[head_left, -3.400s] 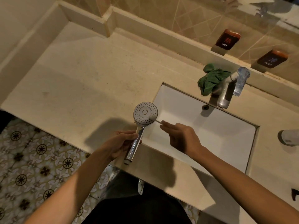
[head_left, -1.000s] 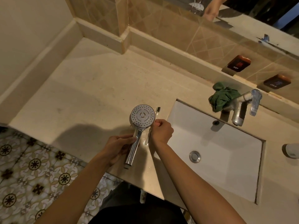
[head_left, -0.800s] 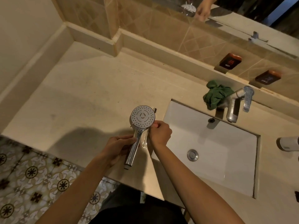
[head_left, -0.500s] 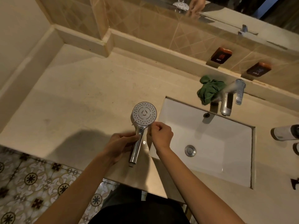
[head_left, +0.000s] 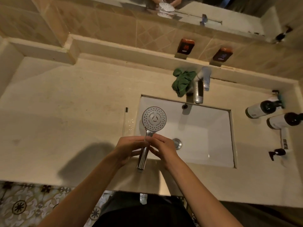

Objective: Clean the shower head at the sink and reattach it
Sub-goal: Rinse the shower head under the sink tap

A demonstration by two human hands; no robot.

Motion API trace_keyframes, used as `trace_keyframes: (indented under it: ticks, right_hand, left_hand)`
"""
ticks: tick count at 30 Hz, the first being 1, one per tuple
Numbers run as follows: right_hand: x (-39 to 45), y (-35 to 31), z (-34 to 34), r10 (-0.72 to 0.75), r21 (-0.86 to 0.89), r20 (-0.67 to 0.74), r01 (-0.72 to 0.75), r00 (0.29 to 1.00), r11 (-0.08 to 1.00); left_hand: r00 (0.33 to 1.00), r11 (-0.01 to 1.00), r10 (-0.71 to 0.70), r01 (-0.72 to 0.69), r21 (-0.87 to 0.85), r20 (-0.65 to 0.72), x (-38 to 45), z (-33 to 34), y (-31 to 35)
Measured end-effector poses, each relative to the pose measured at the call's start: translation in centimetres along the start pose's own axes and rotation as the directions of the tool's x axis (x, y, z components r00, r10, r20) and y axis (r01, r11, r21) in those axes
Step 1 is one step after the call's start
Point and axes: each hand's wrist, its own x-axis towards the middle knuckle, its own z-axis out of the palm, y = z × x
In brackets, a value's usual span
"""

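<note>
Beige countertop (head_left: 65, 112) extends bare to the left of the white sink (head_left: 205, 128). Left hand (head_left: 129, 149) and right hand (head_left: 164, 149) both grasp the chrome handle of the shower head (head_left: 154, 119), nozzle face up, above the sink's near-left edge.

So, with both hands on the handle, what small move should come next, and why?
Probably carry the shower head right, under the faucet, to rinse it. Both hands, left and right, grip its handle, and no water is visibly running.
</note>
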Motion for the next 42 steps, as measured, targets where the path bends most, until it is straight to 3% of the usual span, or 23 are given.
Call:
trace_keyframes:
  ticks: [7, 12, 15, 18, 20, 22, 25, 28, 30, 32, 37, 42]
  right_hand:
    - [0.7, -0.6, -6.4, -0.04, 0.016, 0.009, 0.04, 0.999, 0.999]
    - [2.4, -1.7, -11.8, -0.017, -0.045, 0.047, 0.019, 0.999, 0.999]
    - [3.8, -3.0, -14.9, 0.021, -0.159, 0.067, -0.011, 0.997, 0.987]
    - [5.1, -4.8, -17.3, 0.082, -0.381, 0.103, -0.037, 0.991, 0.924]
    - [5.9, -6.7, -18.9, 0.017, -0.574, 0.053, 0.017, 0.998, 0.818]
    - [6.8, -9.2, -20.3, -0.26, -0.749, -0.01, 0.165, 0.966, 0.642]
    - [7.3, -14.0, -20.5, -0.629, -0.843, -0.021, 0.324, 0.777, 0.429]
    - [8.2, -18.0, -19.5, -0.779, -0.818, 0.256, 0.557, 0.572, 0.141]
    - [8.7, -19.5, -19.1, -0.773, -0.808, 0.444, 0.575, 0.453, -0.127]
    - [9.0, -20.0, -19.0, -0.737, -0.784, 0.547, 0.551, 0.397, -0.285]
    - [9.4, -20.6, -19.3, -0.678, -0.734, 0.653, 0.504, 0.337, -0.455]
    - [8.8, -20.0, -19.1, -0.699, -0.748, 0.635, 0.488, 0.328, -0.45]
  left_hand:
    - [0.985, 0.993, -0.099, 0.088, 0.079, 0.142, 2.7, 5.1, -0.2]
    - [0.984, 0.99, -0.132, 0.125, 0.06, 0.12, 5.3, 9.8, -1.3]
    - [0.984, 0.983, -0.161, 0.167, -0.073, 0.08, 6.8, 12.5, -2.1]
    - [0.976, 0.965, -0.197, 0.209, -0.157, 0.09, 7.9, 14.8, -2.7]
    - [0.975, 0.951, -0.209, 0.221, -0.216, 0.078, 8.5, 15.6, -3.1]
    - [0.975, 0.943, -0.219, 0.222, -0.246, 0.042, 8.9, 16.1, -3.1]
    - [0.974, 0.937, -0.225, 0.214, -0.274, -0.007, 9.4, 16.3, -2.9]
    - [0.975, 0.932, -0.222, 0.212, -0.293, 0.001, 9.9, 16.4, -2.4]
    - [0.973, 0.933, -0.232, 0.226, -0.279, 0.013, 10.1, 16.7, -1.9]
    - [0.97, 0.939, -0.24, 0.24, -0.245, 0.028, 10.2, 16.9, -1.6]
    - [0.972, 0.96, -0.227, 0.235, -0.153, 0.067, 10.2, 17.8, -1.1]
    - [0.971, 0.959, -0.232, 0.239, -0.155, 0.063, 10.6, 18.3, -1.3]
